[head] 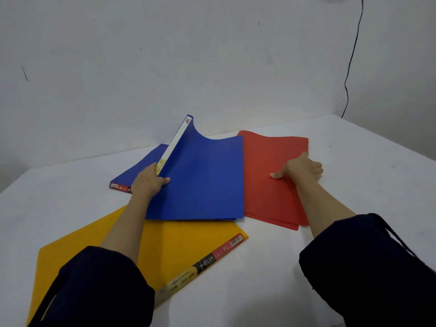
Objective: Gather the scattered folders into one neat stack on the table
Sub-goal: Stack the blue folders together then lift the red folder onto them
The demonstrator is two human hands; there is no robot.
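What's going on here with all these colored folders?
A person is tidying folders on a white table. The left hand grips the spine of a blue folder, tilting it up above a second blue folder. The right hand presses on a red folder. A yellow folder lies nearest. Nothing is stacked neatly yet.

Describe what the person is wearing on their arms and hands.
Both arms wear dark navy sleeves, loose and pushed up, so the forearms are bare. The left hand and right hand are bare: no gloves, rings or watch visible. A thin dark cord runs along the right sleeve.
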